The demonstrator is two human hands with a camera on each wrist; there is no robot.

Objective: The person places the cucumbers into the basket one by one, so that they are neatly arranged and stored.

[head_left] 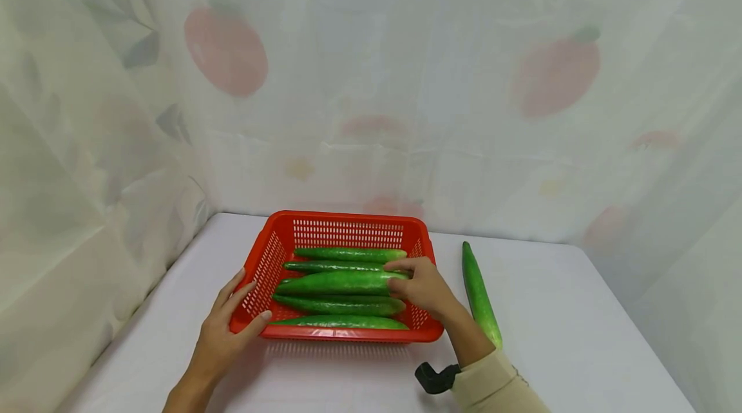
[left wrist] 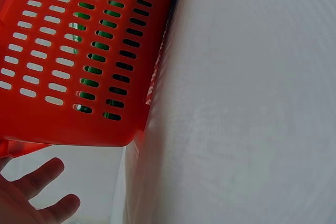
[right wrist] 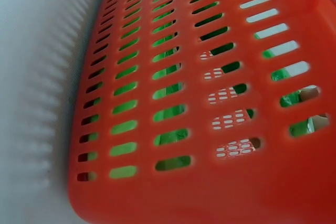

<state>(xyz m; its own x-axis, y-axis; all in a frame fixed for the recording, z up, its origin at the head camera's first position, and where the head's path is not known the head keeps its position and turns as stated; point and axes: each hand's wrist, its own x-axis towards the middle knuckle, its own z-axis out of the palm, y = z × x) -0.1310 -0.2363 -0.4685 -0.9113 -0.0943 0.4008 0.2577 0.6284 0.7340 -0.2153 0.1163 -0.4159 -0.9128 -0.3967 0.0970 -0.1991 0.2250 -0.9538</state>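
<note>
Several green cucumbers lie side by side in a red plastic basket (head_left: pixel 348 334), seen in the head view. My right hand (head_left: pixel 426 285) reaches over the basket's right side and grips the right end of a middle cucumber (head_left: pixel 342 283), thumb in front and fingers behind. In the right wrist view the perforated basket wall (right wrist: pixel 210 182) hides most of that hand. At the basket's front left corner is my left hand (head_left: pixel 223 329), its fingers extended along the left rim and its thumb at the front rim. Two of its fingertips (left wrist: pixel 50 169) show beside the basket in the left wrist view.
Another cucumber (head_left: pixel 480 294) lies lengthwise on the white table (head_left: pixel 556 336), right of the basket. A black curved object (head_left: pixel 436 379) sits by the right sleeve. Pale fruit-printed curtains (head_left: pixel 440 78) stand behind the table and along both sides.
</note>
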